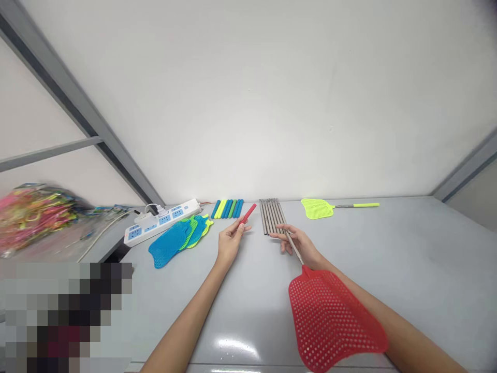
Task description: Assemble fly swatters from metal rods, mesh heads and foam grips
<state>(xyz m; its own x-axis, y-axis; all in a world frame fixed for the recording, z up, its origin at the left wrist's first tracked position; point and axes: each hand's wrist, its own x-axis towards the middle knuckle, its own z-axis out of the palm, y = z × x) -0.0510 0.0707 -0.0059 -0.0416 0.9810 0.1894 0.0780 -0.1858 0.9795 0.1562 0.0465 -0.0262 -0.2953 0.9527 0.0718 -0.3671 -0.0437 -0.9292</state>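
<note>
L forearm (190, 316) & R forearm (411, 336) bare, angled inwd. L hand (230, 241): thumb-fingertip pinch. R hand (305, 246): gripping, two digits pointing L, others curled underneath.

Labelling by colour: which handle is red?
The red handle pinched in the left hand. The row of handles on the table shows only blue, yellow and green; the yellow swatter has a yellow handle.

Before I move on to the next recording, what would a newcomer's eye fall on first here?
Most likely the big red swatter head, low and right of centre, on a metal rod held in the right hand. Next, the red handle pinched in the left hand, near the middle. Then the yellow swatter lying by the wall, to the right.
</note>
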